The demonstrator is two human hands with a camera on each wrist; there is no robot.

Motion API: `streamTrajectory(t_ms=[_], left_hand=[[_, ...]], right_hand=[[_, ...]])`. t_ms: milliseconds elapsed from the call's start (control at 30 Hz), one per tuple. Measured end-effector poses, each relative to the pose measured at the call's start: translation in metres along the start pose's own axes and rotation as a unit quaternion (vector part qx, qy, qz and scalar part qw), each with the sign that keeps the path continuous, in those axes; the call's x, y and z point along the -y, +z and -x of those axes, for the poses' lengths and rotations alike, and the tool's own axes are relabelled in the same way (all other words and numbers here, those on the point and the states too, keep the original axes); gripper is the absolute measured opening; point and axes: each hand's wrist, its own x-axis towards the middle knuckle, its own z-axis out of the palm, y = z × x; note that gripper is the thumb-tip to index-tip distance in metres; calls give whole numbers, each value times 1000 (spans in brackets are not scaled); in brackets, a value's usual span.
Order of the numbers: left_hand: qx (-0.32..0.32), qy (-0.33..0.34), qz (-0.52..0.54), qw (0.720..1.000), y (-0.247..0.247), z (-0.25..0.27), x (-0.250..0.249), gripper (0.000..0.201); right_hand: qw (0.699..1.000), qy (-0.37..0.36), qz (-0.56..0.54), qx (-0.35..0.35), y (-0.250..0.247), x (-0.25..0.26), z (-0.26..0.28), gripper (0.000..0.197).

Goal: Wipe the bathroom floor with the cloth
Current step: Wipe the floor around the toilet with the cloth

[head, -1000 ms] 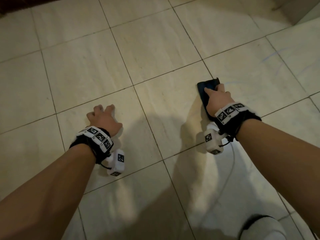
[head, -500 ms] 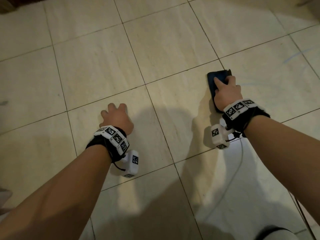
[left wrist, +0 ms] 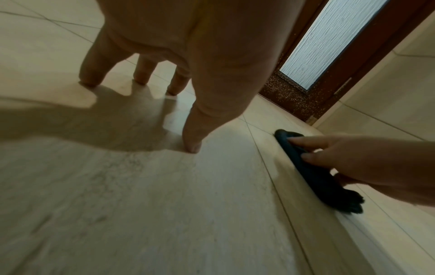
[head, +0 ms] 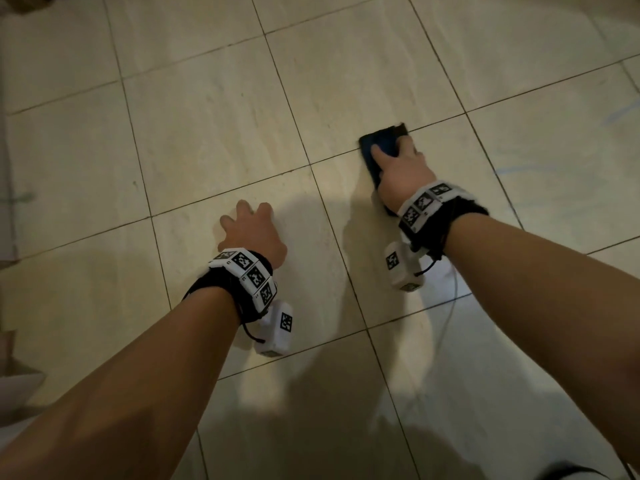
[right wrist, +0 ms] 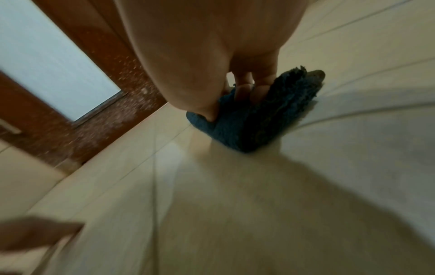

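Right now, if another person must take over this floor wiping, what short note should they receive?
Left hand: holds nothing; spread fingertips rest on the tiled floor as a prop.
Right hand: presses the folded dark blue cloth flat on the floor; fingers lie on top, thumb at its side.
Cloth: lies across a grout line, ahead and to the right of the left hand.
Done: cannot be judged; no clear wet or clean trace shows.
Left: probably most of the tiles; keep wiping with the right hand.
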Motion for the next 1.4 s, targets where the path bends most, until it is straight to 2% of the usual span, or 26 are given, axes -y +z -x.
streamTrajectory(t_ms=[133,300,600,833,1200,1400], left_hand=[[-5,0,-3,1000,0,0,-1,49],[-8,6,-10,1000,1,0,0,45],[0,11,-20,1000,-1,1,1,54],[12,30,-43,999,-2,6,7,61],[14,40,-49,998,-2,8,11,68],[12,51,-61,997,-4,7,15,69]], right_hand=[[997,-58,40,4,19,40,17,71],[995,-95,33,-3,34,47,43,68],[997,-68,-28,36,69,30,109,72],[997,-62,-42,37,76,9,137,77],[999,-33,-40,-11,54,-67,135,72],[996,53,-59,-36,29,-146,108,67]])
